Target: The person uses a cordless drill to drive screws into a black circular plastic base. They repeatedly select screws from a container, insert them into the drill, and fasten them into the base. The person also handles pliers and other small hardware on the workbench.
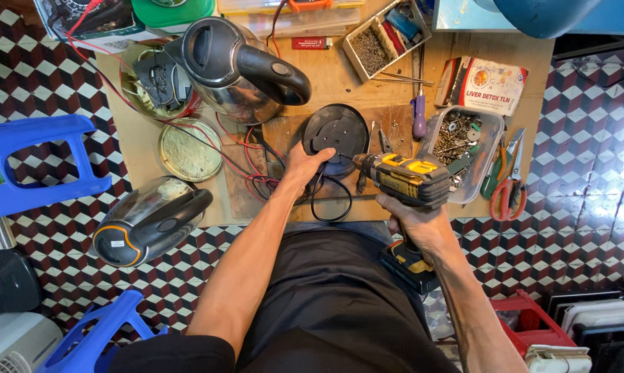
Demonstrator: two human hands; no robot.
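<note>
Two hands work at the counter [339, 76]. The left hand [304, 164] presses flat-fingered on a round black kettle base [335, 131] (underside up). The right hand [417, 222] is clenched around a yellow-and-black cordless drill [402, 181].

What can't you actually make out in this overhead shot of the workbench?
- Tip of the yellow-and-black cordless drill: too small against the round black kettle base, head view.
- Right hand: its fingers wrap around the drill's grip, hidden.
- Left hand: fingertips lie on the base's edge; what is under the palm is covered.
- Stainless steel kettle: its inside faces away.
</note>
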